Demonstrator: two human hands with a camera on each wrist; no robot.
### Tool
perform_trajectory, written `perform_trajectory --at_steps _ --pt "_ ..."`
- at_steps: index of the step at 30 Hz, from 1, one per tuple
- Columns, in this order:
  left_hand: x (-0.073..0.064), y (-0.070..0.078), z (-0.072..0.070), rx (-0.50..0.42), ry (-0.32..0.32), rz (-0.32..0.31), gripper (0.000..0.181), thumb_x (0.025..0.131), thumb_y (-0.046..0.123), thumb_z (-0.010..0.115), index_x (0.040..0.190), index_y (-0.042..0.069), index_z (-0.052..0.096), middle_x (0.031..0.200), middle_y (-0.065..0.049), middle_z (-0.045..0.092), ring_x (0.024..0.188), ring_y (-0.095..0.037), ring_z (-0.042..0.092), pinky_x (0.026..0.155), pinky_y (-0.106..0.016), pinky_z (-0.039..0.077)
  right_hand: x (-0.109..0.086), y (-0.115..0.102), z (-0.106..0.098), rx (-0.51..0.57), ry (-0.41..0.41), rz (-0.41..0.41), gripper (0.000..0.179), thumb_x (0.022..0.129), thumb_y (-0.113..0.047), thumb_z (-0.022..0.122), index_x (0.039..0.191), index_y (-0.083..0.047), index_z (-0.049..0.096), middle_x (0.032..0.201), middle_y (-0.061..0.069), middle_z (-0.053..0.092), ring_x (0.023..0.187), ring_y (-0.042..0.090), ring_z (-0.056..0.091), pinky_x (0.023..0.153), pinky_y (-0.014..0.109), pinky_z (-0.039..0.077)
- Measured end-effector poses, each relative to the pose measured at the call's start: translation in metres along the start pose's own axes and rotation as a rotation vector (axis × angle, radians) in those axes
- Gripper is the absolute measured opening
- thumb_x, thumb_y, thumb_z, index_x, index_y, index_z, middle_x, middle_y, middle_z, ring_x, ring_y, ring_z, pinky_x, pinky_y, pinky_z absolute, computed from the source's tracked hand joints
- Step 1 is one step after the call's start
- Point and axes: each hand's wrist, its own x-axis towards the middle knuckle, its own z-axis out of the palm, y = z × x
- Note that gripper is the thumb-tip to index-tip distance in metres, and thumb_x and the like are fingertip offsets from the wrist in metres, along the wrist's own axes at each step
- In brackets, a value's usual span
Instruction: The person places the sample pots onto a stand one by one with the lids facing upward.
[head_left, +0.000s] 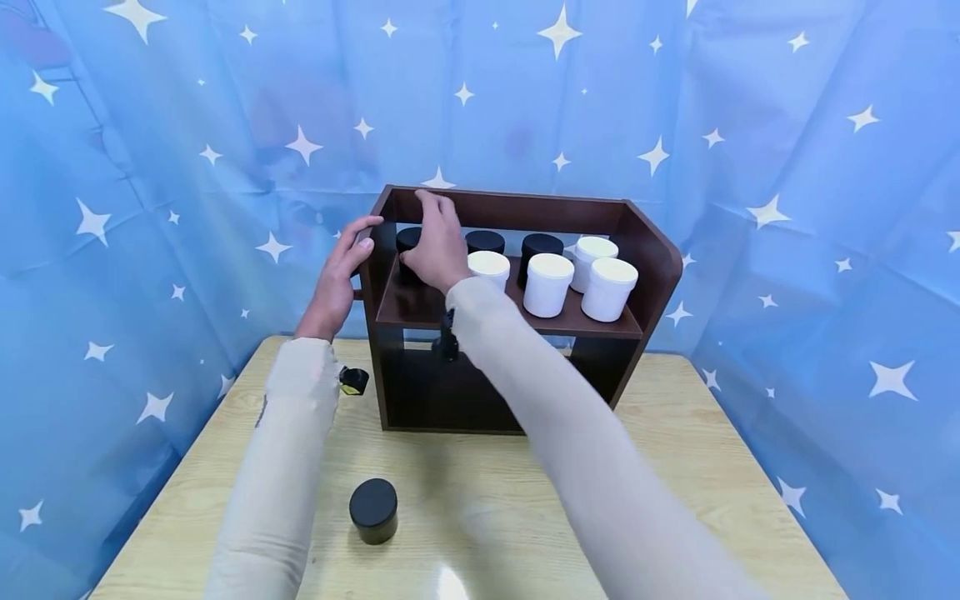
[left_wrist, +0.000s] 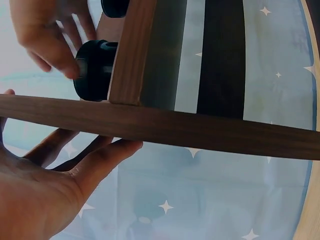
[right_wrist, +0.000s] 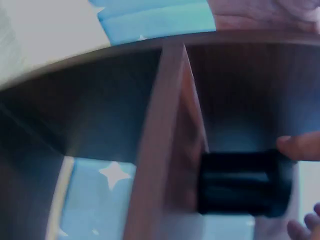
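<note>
My right hand (head_left: 438,250) reaches over the upper board of a dark brown two-tier shelf (head_left: 510,379). Its thumb is right at the lid of a black jar (right_wrist: 242,182) standing at the left end, and the other fingers are spread apart from it. My left hand (head_left: 337,279) rests against the outside of the shelf's left side panel (left_wrist: 210,132), fingers extended. On the upper board stand more black jars (head_left: 542,250) at the back and several white jars (head_left: 550,285) farther right; my right hand and forearm partly cover one white jar.
Another black jar (head_left: 373,511) stands on the wooden table (head_left: 660,458), in front of the shelf and between my forearms. A blue curtain (head_left: 495,108) with white stars hangs behind and on both sides.
</note>
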Motion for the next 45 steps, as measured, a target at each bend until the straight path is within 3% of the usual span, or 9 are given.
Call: perform_trajectory --at_steps 4,9,15,19,24,32,37,45 --pt "0.000 -0.001 -0.001 -0.005 0.001 0.004 0.044 0.106 0.044 0.031 0.148 0.038 0.040 0.165 -0.002 0.024 0.139 -0.039 0.036 0.107 -0.071 0.034 -0.004 0.000 -0.019 0.048 -0.016 -0.105 0.084 0.085 -0.014 0.080 0.155 -0.018 0.034 0.161 0.005 0.035 0.144 0.022 0.041 0.115 0.037 0.043" --pt "0.001 -0.006 -0.003 -0.010 0.005 0.008 0.043 0.106 0.043 0.032 0.149 0.038 0.040 0.164 -0.004 0.024 0.141 -0.041 0.034 0.107 -0.073 0.032 -0.015 -0.002 -0.038 0.189 -0.064 -0.208 0.080 0.086 -0.013 0.079 0.154 -0.015 0.037 0.158 0.005 0.041 0.143 0.019 0.044 0.113 0.031 0.044" --pt "0.015 -0.023 -0.005 -0.020 0.009 0.011 0.043 0.105 0.048 0.033 0.147 0.042 0.040 0.163 -0.001 0.027 0.139 -0.038 0.037 0.106 -0.072 0.035 -0.034 -0.003 -0.059 0.356 -0.088 -0.321 0.074 0.085 -0.012 0.080 0.149 -0.013 0.044 0.148 0.006 0.052 0.137 0.015 0.051 0.110 0.028 0.046" --pt "0.021 -0.029 -0.008 -0.026 0.016 0.003 0.047 0.104 0.051 0.034 0.149 0.039 0.038 0.162 0.000 0.027 0.138 -0.035 0.038 0.104 -0.071 0.036 -0.048 0.000 -0.066 0.487 -0.146 -0.399 0.070 0.084 -0.011 0.081 0.145 -0.011 0.047 0.143 0.008 0.057 0.133 0.019 0.055 0.106 0.031 0.050" --pt "0.020 -0.025 -0.008 -0.017 0.021 -0.003 0.045 0.105 0.048 0.034 0.149 0.040 0.039 0.162 0.001 0.026 0.141 -0.036 0.036 0.106 -0.072 0.035 -0.068 0.004 -0.069 0.602 -0.222 -0.479 0.068 0.082 -0.002 0.080 0.142 -0.004 0.048 0.139 0.014 0.058 0.129 0.019 0.059 0.103 0.033 0.052" --pt "0.010 -0.016 -0.002 -0.015 0.007 0.011 0.042 0.105 0.041 0.035 0.147 0.038 0.041 0.161 -0.006 0.028 0.136 -0.037 0.038 0.105 -0.071 0.036 -0.105 0.028 -0.052 0.715 -0.404 -0.516 0.070 0.077 0.010 0.079 0.140 0.003 0.049 0.138 0.023 0.057 0.128 0.032 0.059 0.103 0.040 0.053" --pt "0.003 -0.005 0.001 -0.003 -0.002 0.010 0.043 0.105 0.041 0.034 0.147 0.036 0.041 0.162 -0.008 0.026 0.138 -0.038 0.037 0.107 -0.071 0.034 -0.127 0.046 -0.031 0.745 -0.493 -0.477 0.066 0.077 0.006 0.080 0.137 0.001 0.052 0.133 0.022 0.061 0.125 0.034 0.061 0.103 0.043 0.053" --pt "0.017 -0.024 -0.006 -0.002 0.018 0.020 0.042 0.105 0.045 0.036 0.147 0.040 0.041 0.162 0.000 0.028 0.137 -0.035 0.040 0.105 -0.070 0.036 -0.155 0.058 0.017 0.766 -0.546 -0.386 0.068 0.075 0.002 0.084 0.136 -0.002 0.055 0.132 0.018 0.064 0.124 0.026 0.062 0.105 0.043 0.051"
